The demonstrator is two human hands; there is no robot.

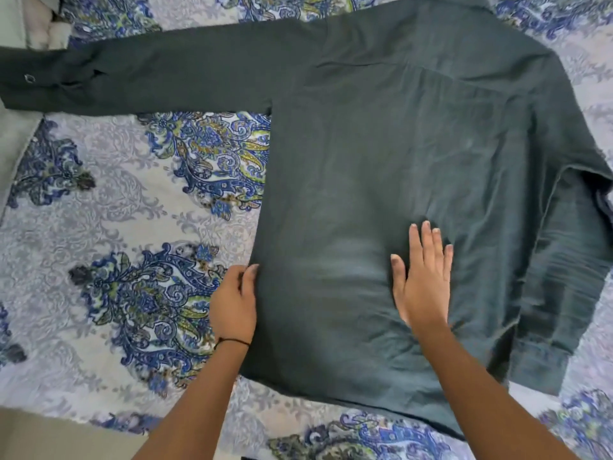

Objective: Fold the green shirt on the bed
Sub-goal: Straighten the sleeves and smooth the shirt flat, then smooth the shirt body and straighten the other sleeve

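Note:
The dark green shirt (pixel 381 167) lies back-up on the bed, collar at the far side. One sleeve (pixel 149 81) stretches straight out to the left. The other sleeve (pixel 570 277) is folded down along the shirt's right side. My left hand (pixel 234 303) pinches the shirt's left side edge, thumb on top and fingers curled under the cloth. My right hand (pixel 423 277) lies flat with fingers spread on the middle of the shirt's lower back.
The bed carries a white sheet with a blue and green paisley print (pixel 132 227). Its near edge runs along the bottom left (pixel 66 423), with bare floor beyond. A pale cloth or pillow (pixel 20 24) sits at the far left corner.

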